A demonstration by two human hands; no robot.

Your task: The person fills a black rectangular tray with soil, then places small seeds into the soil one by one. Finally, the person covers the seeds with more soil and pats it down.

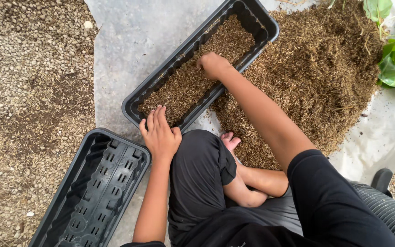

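Here, in the head view, a seated person works brown, chaff-like husk into a long black planter trough (265, 23) that lies slantwise on a pale sheet (138, 36). The right hand (212, 65) is loosely clenched, knuckles up, pressed into the husk filling (193, 82) near the trough's middle; whether it grips a handful cannot be told. The left hand (160, 135) lies flat and released, fingers together, on the near end of the trough at its rim. The step in hand appears to be spreading and levelling the fill; the next move likely calls for an even sweep toward the near end, where the layer looks thinner. The trough holds husk along its whole length, below the rim. A large husk heap (325, 77) lies just beside it, touching its far wall. A second black trough (97, 192) nearby holds nothing, its slotted floor showing.
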